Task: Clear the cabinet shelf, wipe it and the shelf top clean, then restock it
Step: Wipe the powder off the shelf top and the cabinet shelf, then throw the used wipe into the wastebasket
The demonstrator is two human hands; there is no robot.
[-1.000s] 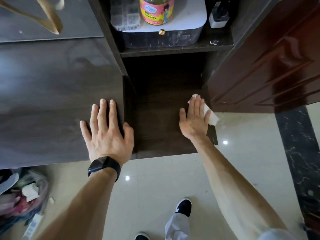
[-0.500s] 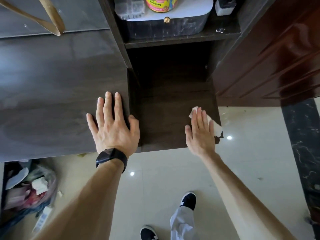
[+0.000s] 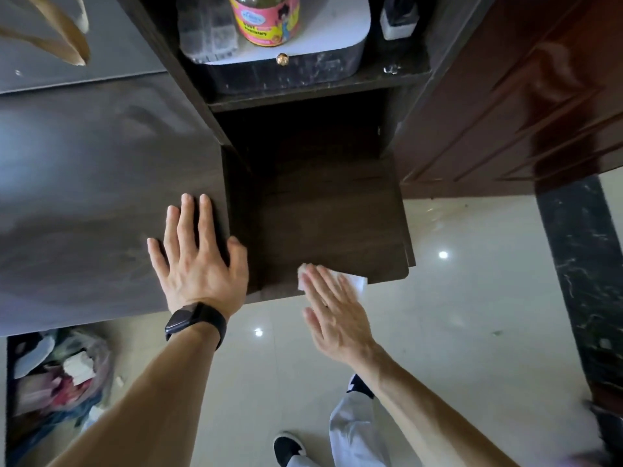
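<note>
The dark wooden cabinet shelf (image 3: 330, 217) lies bare below me. My left hand (image 3: 199, 257), a black watch on its wrist, rests flat with spread fingers on the dark cabinet top (image 3: 101, 197) beside the shelf opening. My right hand (image 3: 333, 315) is flat, its straight fingers pressing a white tissue (image 3: 357, 281) against the shelf's front edge. Most of the tissue is hidden under the fingers. On the upper shelf (image 3: 303, 92) stands a bottle with a pink label (image 3: 266, 18) on a white-lidded box (image 3: 303, 45), next to a clear plastic container (image 3: 205, 32).
A glossy red-brown door (image 3: 512, 106) stands open at the right. A small white and black item (image 3: 397, 18) sits at the upper shelf's right. A bag of rubbish (image 3: 57, 382) lies on the tiled floor at lower left. My shoe (image 3: 290, 446) is below.
My right hand has slid the tissue from the shelf's right side toward me and to the left, reaching the front edge. My left hand has stayed flat on the cabinet top.
</note>
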